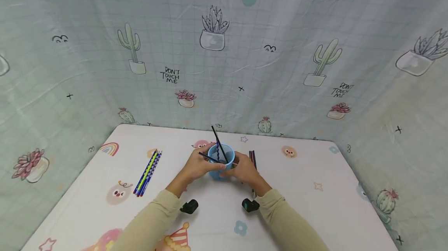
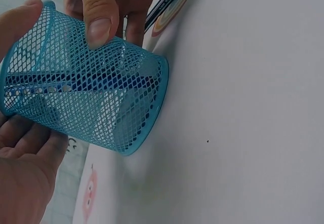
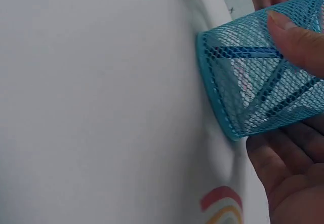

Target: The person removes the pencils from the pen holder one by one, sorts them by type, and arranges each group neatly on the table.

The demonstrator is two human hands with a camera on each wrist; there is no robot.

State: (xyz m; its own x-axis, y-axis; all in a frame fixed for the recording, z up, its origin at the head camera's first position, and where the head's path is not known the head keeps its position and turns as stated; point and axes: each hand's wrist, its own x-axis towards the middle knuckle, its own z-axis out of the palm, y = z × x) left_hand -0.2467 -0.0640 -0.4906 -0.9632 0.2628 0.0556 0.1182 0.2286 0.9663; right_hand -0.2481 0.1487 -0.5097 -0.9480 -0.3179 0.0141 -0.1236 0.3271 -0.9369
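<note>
A light-blue mesh pencil cup stands between both hands at the middle of the table. Several pencils lean in it: a black pencil, a blue dotted pencil and a dark one tipped to the left. My left hand grips the cup's left side, thumb across the near rim and fingers behind. On the other side my right hand holds the cup, its thumb pressed on the mesh. In the left wrist view the cup shows pencils through its wall. Whether its base touches the table cannot be told.
Blue and yellow-green pencils lie side by side at the left. Dark pencils lie at the right, partly hidden by the right hand. The white table has printed figures, and a patterned curtain hangs behind and at both sides.
</note>
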